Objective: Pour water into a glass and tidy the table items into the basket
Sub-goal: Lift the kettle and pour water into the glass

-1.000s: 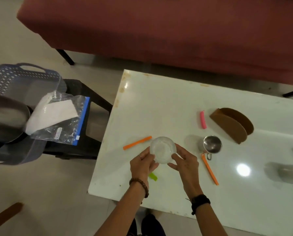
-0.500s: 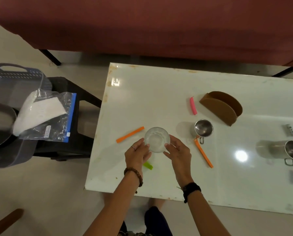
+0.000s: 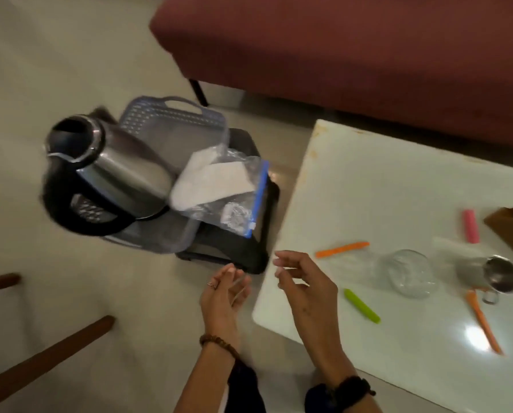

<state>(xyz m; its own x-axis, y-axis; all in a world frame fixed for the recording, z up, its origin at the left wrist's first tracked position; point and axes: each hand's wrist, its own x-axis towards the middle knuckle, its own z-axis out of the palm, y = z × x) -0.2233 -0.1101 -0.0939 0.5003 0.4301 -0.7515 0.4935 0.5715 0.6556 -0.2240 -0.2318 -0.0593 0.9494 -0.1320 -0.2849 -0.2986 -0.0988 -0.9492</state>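
My left hand (image 3: 224, 289) and right hand (image 3: 304, 286) hover empty, fingers loosely spread, at the desk (image 3: 398, 189) corner. The steel kettle (image 3: 106, 174) lies up and to my left, tilted in the basket (image 3: 171, 117) beside a plastic bag (image 3: 222, 189), handle toward me; my left hand is nearer. The glass (image 3: 405, 272) stands on the glossy desk to my right, floor between.

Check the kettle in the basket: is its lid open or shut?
Open. The kettle leans tilted in the basket, and its dark inside shows through the uncovered top rim. No lid is visible; whether it holds water cannot be told.
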